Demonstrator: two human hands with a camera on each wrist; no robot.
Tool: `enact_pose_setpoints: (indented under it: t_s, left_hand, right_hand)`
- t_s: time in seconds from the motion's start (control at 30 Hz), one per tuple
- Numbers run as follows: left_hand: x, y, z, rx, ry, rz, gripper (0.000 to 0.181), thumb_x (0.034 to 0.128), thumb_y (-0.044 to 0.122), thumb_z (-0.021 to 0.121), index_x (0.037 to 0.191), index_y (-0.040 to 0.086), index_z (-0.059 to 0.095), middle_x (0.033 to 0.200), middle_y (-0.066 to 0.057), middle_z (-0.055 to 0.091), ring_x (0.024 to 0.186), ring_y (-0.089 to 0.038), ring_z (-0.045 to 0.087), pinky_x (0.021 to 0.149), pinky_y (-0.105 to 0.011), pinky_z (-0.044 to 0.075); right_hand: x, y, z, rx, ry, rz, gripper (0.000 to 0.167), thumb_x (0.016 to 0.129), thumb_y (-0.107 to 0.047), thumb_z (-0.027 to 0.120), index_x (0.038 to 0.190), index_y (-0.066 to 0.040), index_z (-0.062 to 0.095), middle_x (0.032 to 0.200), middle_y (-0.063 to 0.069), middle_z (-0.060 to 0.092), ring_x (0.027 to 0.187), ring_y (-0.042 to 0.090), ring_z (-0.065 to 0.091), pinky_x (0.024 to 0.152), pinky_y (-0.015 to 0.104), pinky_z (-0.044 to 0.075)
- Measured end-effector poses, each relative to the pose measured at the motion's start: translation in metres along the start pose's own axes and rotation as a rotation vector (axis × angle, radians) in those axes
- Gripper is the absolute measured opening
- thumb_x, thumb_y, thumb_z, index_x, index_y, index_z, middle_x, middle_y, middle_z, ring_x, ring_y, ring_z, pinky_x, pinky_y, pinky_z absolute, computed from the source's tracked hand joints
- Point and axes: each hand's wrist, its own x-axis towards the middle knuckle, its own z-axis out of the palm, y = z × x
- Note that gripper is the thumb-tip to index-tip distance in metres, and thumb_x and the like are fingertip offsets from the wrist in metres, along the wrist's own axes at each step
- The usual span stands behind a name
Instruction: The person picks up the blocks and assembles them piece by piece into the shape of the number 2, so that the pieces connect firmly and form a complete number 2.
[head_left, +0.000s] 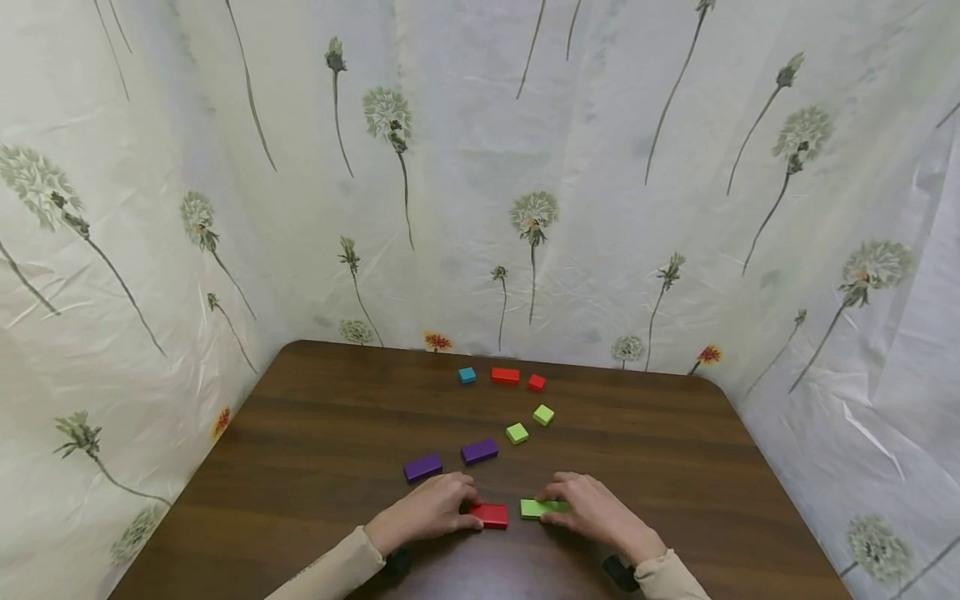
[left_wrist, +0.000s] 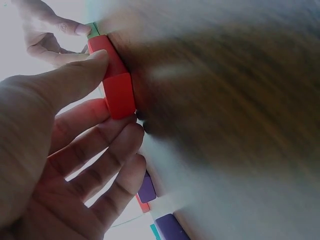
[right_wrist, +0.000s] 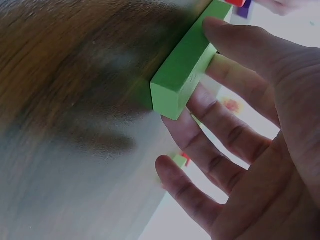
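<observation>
White floral cloth [head_left: 457,175] walled in the brown worktop [head_left: 645,442]. There I had the left hand [head_left: 429,512] and right hand [head_left: 597,510] apart, pinching a red block [head_left: 492,516] and a green block [head_left: 533,509] respectively; both lay between the hands, long axes left to right, ends facing across a narrow gap.

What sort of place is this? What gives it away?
Probably a screened-off indoor tabletop workspace: a brown wood-look table, dandelion-print sheeting hanging behind it and along both sides, and small coloured blocks laid out on it. Whether it's in a home or a lab, I can't tell.
</observation>
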Motion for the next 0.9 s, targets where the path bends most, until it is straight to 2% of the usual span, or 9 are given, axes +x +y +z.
enact_pose_setpoints:
  t_s: [0.3,0.9]
  left_hand:
    - [0.000,-0.001,-0.001,-0.004,0.009,0.002,0.026,0.0833,0.039,0.074,0.095,0.016,0.074,0.084,0.010,0.060,0.072,0.003,0.050,0.065,-0.014,0.042]
    - [0.000,0.001,-0.001,-0.023,-0.041,-0.036,0.027,0.0848,0.042,0.071,0.098,0.018,0.074,0.086,0.011,0.060,0.073,0.002,0.051,0.065,-0.015,0.043]
  right_hand:
    - [0.003,-0.006,0.001,-0.015,0.005,-0.021,0.022,0.083,-0.033,0.075,0.100,-0.019,0.074,0.089,-0.007,0.063,0.081,0.011,0.062,0.071,0.030,0.050]
    - [0.008,-0.014,0.010,0.011,-0.010,-0.056,0.024,0.083,-0.036,0.074,0.101,-0.020,0.073,0.090,-0.009,0.062,0.082,0.006,0.060,0.070,0.027,0.049]
